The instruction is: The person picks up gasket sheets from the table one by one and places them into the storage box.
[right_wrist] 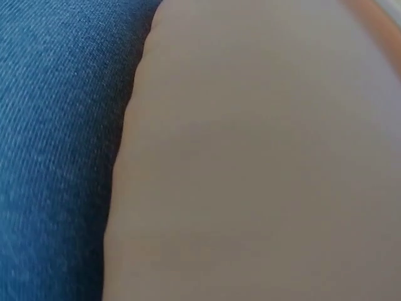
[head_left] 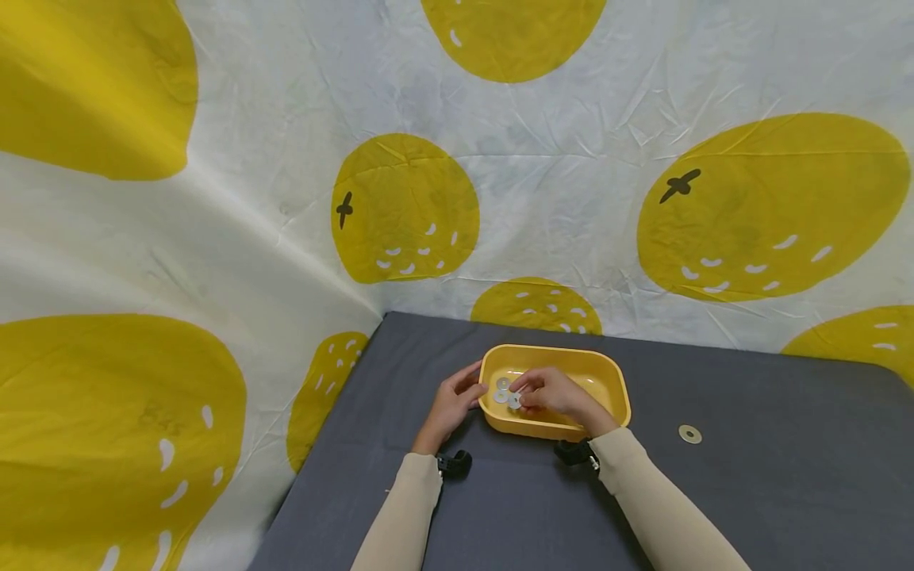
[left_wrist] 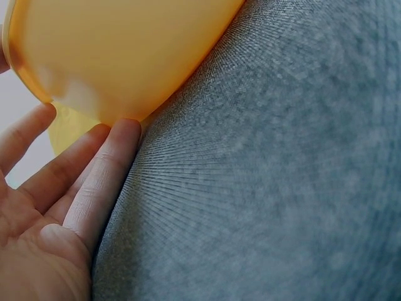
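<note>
A yellow rectangular tub (head_left: 603,366) with rounded corners stands on the dark cloth. My left hand (head_left: 453,400) holds its left end, the thumb at the rim and the fingers against the outer wall; in the left wrist view several fingertips (left_wrist: 128,128) touch that wall. Inside the tub, my right hand (head_left: 550,392) pinches a flat metal washer (head_left: 514,401) between thumb and fingers. Two more washers lie beside it on the left part of the tub floor, one being the upper washer (head_left: 503,383). The right wrist view shows mostly a blurred beige surface, with no fingers visible.
Right of the tub, a larger washer (head_left: 689,434) lies on the dark grey tablecloth (head_left: 785,476). White fabric with yellow fruit prints (head_left: 557,198) hangs behind the table and along its left side. Each wrist carries a black strap, such as the left strap (head_left: 454,465).
</note>
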Available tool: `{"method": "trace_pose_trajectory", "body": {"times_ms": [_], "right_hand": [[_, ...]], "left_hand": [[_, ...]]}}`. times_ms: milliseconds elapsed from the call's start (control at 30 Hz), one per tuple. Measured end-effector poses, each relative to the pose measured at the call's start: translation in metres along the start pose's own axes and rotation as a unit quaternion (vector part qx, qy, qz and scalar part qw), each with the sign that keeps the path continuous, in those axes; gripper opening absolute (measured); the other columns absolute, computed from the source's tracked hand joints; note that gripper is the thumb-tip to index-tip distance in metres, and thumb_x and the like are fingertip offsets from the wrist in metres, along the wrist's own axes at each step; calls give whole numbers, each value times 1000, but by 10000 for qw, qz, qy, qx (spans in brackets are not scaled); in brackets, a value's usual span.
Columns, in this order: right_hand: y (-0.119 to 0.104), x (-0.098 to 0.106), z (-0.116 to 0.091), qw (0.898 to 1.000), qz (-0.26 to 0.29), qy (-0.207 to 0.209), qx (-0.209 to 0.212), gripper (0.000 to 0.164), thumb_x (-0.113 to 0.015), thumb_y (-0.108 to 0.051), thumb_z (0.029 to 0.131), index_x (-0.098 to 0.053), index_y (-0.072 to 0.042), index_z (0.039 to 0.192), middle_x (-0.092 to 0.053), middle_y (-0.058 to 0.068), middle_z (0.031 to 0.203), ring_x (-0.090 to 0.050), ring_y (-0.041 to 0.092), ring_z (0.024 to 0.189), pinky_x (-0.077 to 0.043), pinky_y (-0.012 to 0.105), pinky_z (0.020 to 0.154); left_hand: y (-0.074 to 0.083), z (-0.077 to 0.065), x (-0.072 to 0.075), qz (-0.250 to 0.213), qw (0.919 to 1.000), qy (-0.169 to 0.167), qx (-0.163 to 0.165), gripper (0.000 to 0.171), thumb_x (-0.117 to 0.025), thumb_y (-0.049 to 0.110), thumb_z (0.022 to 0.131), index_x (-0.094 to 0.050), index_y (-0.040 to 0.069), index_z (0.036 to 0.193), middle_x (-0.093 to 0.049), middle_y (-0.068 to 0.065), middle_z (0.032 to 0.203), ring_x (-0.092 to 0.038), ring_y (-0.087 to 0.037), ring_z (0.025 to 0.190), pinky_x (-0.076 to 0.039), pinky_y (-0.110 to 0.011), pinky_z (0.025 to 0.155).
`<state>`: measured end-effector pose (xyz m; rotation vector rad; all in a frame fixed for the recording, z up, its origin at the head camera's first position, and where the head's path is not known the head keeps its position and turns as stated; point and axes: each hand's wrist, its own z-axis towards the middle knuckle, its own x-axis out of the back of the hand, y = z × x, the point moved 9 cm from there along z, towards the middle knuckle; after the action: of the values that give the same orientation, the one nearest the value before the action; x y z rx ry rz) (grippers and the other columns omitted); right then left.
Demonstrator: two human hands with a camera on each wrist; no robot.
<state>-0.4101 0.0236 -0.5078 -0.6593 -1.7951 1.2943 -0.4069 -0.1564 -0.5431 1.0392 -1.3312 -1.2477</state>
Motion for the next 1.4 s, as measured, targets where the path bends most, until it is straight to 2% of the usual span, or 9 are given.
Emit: {"method": "trace_pose_trajectory", "body": {"times_ms": [167,467,600,733,900,1000,1100,1233,1400], "right_hand": [[0,-8,2,9998,-168,-119,-34,24,-65,3,94,-68,12,116,-72,13,80,-64,15,68,-56,25,66],[3,-10,4,9978,-517,100,-412,18,-67,1,95,-72,6,111,-71,8,79,-62,14,65,-55,24,63],[0,-8,1,9977,-526,140,-392,20,-66,0,95,-71,7,113,-72,11,81,-63,16,67,-56,25,64],[-5,1,-4,9986,-374,303,-235,24,-64,-4,97,-69,8,117,-73,18,90,-67,19,74,-59,29,69],[-21,23,-21,9981,-41,576,228,31,-61,-11,102,-63,11,125,-69,27,103,-69,29,85,-62,41,80],[-30,43,-38,9950,89,795,602,35,-60,-13,103,-60,13,127,-69,24,103,-69,31,86,-62,43,81],[-30,67,-58,9892,53,1207,829,34,-62,-15,103,-61,11,125,-70,12,98,-69,29,84,-61,35,75],[-16,101,-86,9805,-88,1781,822,36,-63,-20,103,-62,9,125,-70,6,92,-67,24,79,-59,29,70],[14,137,-119,9720,-347,2260,551,40,-62,-27,104,-62,6,128,-70,3,92,-68,19,79,-60,30,71]], "left_hand": [[3,-1,-1,-110,9999,-17,-76,51,-71,24,97,-58,25,146,-67,-16,132,-68,-21,113,-62,-33,87],[3,0,-1,-75,9999,9,-78,52,-71,25,97,-57,21,148,-65,-19,135,-68,-21,113,-62,-32,87],[4,0,0,-71,9999,12,-81,51,-70,24,98,-57,22,147,-66,-17,135,-68,-22,114,-62,-32,86],[2,-1,-1,-87,10000,13,-2,50,-71,24,97,-59,26,146,-67,-14,134,-68,-21,115,-62,-32,87],[2,-1,-1,-91,9999,40,41,50,-71,25,97,-59,28,145,-67,-13,134,-67,-22,115,-62,-33,88],[2,-1,-1,-91,9999,56,38,51,-72,26,97,-59,28,146,-66,-13,134,-67,-22,115,-62,-33,88],[1,-1,-1,-74,9999,68,75,51,-72,26,97,-59,29,145,-66,-13,134,-67,-21,115,-62,-33,88],[-1,0,-1,-75,9999,56,119,50,-71,26,97,-59,29,145,-66,-12,135,-67,-20,115,-62,-32,88],[-1,1,0,-84,9999,59,90,51,-71,25,97,-58,29,146,-66,-12,135,-67,-21,116,-62,-32,88]]}}
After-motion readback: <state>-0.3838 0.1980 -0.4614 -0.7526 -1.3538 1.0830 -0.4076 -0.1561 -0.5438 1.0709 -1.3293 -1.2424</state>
